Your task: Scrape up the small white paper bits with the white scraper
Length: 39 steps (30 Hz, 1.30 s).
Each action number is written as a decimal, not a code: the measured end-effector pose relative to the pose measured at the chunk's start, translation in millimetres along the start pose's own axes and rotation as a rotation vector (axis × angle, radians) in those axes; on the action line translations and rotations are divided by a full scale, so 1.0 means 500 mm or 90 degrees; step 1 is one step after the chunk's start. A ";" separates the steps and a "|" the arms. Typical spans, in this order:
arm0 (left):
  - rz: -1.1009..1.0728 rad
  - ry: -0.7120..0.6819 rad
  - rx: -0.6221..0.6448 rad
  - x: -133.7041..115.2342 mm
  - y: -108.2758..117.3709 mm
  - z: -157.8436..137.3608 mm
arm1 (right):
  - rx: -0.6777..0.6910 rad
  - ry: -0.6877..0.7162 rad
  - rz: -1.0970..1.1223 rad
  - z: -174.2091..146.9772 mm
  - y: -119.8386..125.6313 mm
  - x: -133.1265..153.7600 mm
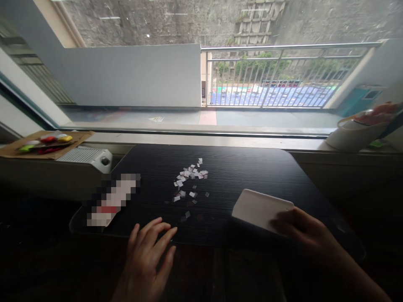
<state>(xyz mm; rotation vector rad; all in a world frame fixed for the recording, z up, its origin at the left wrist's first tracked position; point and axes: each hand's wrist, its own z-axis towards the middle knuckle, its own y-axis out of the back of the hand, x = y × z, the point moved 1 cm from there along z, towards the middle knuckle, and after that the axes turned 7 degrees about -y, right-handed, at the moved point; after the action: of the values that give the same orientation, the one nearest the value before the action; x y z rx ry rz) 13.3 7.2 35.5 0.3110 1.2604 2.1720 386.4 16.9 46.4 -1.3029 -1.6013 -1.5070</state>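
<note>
Fingers spread and holding nothing, my left hand (151, 247) hovers at the front edge of the black table (245, 167). My right hand (304, 230) grips the near right end of a white rectangular piece (261, 207), which looks like a shallow tray or box lid, over the table's right side. Its far side is tilted, and I cannot see what is under it. Many small white and clear paper or plastic squares (190, 173) lie scattered mid-table, between the two hands and farther back. A pixelated pale, long item with a red patch (116, 199) lies at the left.
Beyond the table runs a window sill (214, 138) with a large window. A brown board (19, 144) with colourful items sits at the left, beside a white radiator (88, 157). On the sill at the right stands a pale container (352, 132) with a handle.
</note>
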 end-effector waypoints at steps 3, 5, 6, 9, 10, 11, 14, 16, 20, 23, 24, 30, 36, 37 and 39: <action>-0.001 0.026 0.006 -0.008 0.002 0.000 | 0.000 0.022 0.009 0.016 -0.070 0.016; 0.005 0.041 0.002 -0.011 0.004 -0.002 | 0.044 0.034 0.014 0.015 -0.117 0.029; 0.008 0.047 0.001 -0.012 0.006 -0.005 | 0.074 0.040 0.012 0.012 -0.136 0.034; 0.015 0.064 0.009 -0.009 0.005 -0.017 | 0.124 0.070 -0.010 0.014 -0.169 0.048; 0.016 0.069 0.018 -0.007 0.004 -0.022 | 0.120 0.084 -0.018 0.022 -0.173 0.052; 0.018 0.073 0.029 -0.004 0.002 -0.028 | 0.112 0.097 -0.026 0.032 -0.176 0.057; 0.025 0.080 0.065 0.004 -0.005 -0.042 | 0.112 0.118 -0.050 0.071 -0.186 0.072; 0.023 0.086 0.076 0.006 -0.007 -0.047 | 0.138 0.117 -0.064 0.090 -0.197 0.081; 0.012 0.094 0.040 0.003 -0.007 -0.044 | 0.178 0.113 -0.076 0.097 -0.216 0.094; 0.004 0.093 0.023 -0.001 -0.007 -0.037 | 0.203 0.108 -0.080 0.088 -0.222 0.097; 0.003 0.090 0.023 -0.001 -0.007 -0.035 | 0.213 0.105 -0.080 0.084 -0.222 0.097; 0.002 0.096 0.026 0.000 -0.005 -0.035 | 0.264 0.080 -0.080 0.056 -0.215 0.097; 0.002 0.093 0.024 -0.002 -0.004 -0.036 | 0.293 0.066 -0.055 0.032 -0.216 0.081; 0.001 0.093 0.024 -0.003 -0.004 -0.036 | 0.292 0.065 -0.052 0.028 -0.215 0.078; -0.001 0.097 0.029 -0.003 -0.006 -0.037 | 0.271 0.068 -0.048 0.022 -0.208 0.070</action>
<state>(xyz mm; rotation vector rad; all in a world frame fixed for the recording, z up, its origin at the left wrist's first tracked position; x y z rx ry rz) 6.4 -5.8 23.5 0.1653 1.3939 2.2019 281.4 48.4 34.3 -0.9204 -1.7927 -1.1671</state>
